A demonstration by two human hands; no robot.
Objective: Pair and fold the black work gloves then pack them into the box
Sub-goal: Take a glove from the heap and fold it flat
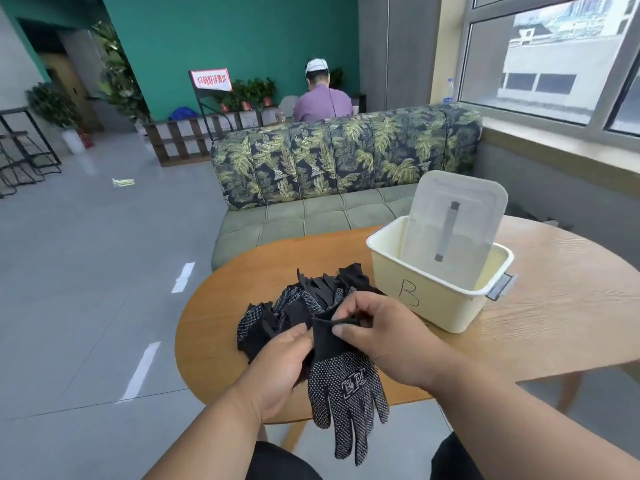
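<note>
Both hands work the cuff of one black glove; nothing is packed yet.

Head view: the left hand (280,362) and right hand (384,336) pinch the cuff of a dotted glove (343,386) between curled fingers (341,329), its glove-fingers hanging over the near edge of the table (554,323) at 6 o'clock. The pile of gloves (294,306) lies loose and unsorted just beyond the hands, at about 11 o'clock from them. The cream box (446,306), marked B, sits at 2 o'clock, its clear lid (457,202) propped upright inside it; no glove shows in the box. By my reading the task is at its start: one glove is being readied, while pairing, folding and packing the rest remain.
</note>
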